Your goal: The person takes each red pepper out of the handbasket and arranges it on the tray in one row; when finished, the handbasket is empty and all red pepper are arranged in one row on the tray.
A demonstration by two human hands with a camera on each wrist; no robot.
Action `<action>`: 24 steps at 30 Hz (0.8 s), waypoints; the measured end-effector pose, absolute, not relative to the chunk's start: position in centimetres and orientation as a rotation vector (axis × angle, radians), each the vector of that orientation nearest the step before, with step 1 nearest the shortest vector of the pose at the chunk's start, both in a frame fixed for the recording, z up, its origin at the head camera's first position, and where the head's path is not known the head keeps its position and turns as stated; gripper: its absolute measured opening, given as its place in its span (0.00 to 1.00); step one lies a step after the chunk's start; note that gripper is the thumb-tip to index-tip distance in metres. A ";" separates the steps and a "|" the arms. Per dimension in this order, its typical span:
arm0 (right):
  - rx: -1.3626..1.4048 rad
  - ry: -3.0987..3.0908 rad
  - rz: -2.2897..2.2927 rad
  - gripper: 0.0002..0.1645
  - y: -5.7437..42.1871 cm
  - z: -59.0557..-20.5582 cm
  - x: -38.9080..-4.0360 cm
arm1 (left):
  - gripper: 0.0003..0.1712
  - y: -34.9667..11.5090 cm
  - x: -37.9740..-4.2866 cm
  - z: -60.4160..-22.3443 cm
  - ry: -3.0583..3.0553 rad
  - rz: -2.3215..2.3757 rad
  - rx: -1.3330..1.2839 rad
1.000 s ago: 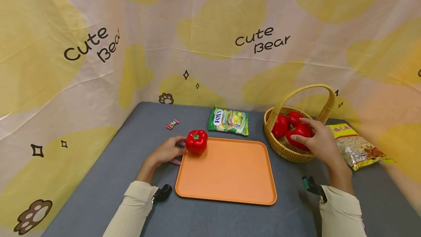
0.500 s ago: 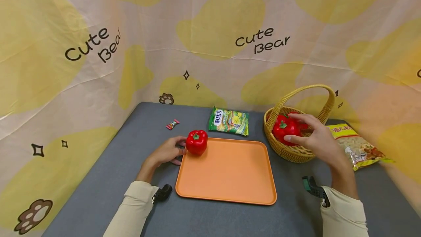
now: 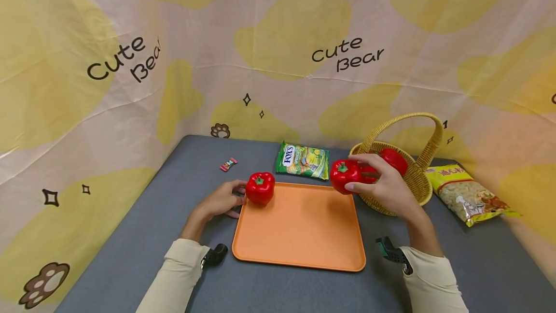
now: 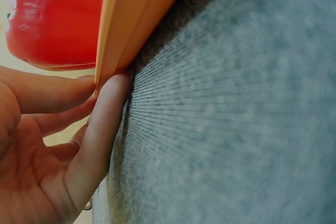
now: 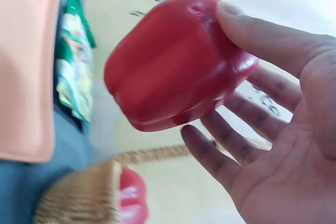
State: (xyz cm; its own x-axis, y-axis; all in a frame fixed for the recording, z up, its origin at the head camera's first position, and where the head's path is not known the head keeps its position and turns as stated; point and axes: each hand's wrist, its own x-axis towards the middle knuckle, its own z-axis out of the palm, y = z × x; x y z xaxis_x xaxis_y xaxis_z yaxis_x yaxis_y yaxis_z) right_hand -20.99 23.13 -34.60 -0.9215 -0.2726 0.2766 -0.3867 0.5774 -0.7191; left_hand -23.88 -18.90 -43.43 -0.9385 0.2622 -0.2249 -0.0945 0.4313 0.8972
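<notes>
My right hand point(image 3: 384, 185) holds a red bell pepper point(image 3: 344, 176) raised over the back right corner of the orange tray point(image 3: 299, 235). In the right wrist view, the thumb and fingertips grip one end of that pepper point(image 5: 168, 64). My left hand point(image 3: 221, 199) pinches the tray's left rim, with fingers on both sides of the edge point(image 4: 113, 40) in the left wrist view. Another red bell pepper point(image 3: 260, 188) stands in the tray's back left corner, close to the left fingertips. More red peppers point(image 3: 394, 159) lie in the yellow wicker basket point(image 3: 419, 185), partly hidden by my right hand.
A green candy bag point(image 3: 302, 160) lies behind the tray. One small wrapped candy point(image 3: 228, 164) is at the back left. To the basket's right lies a yellow food packet point(image 3: 471, 193). The basket's tall handle point(image 3: 406, 116) arches above it. Patterned cloth point(image 3: 278, 86) walls the table.
My right hand has lifted a bell pepper out of the basket and carried it left to the tray's back right corner. The left hand has stayed at the tray's edge.
</notes>
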 end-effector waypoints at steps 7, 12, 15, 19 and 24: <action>0.656 -2.639 1.397 0.39 21.2 -36.4 -22.2 | 0.32 -18.9 -24.0 -43.4 2.352 1.510 0.135; 0.703 -2.637 1.506 0.40 20.0 -37.1 -22.5 | 0.32 -18.9 -24.1 -43.6 2.357 1.512 0.133; 0.732 -2.630 1.554 0.42 19.3 -37.6 -22.6 | 0.32 -18.9 -24.1 -43.6 2.359 1.514 0.136; 0.761 -2.620 1.569 0.43 18.4 -38.1 -22.6 | 0.32 -18.9 -24.1 -43.7 2.363 1.511 0.137; 0.759 -2.648 1.547 0.42 17.2 -38.6 -22.3 | 0.32 -18.9 -24.2 -43.8 2.361 1.518 0.144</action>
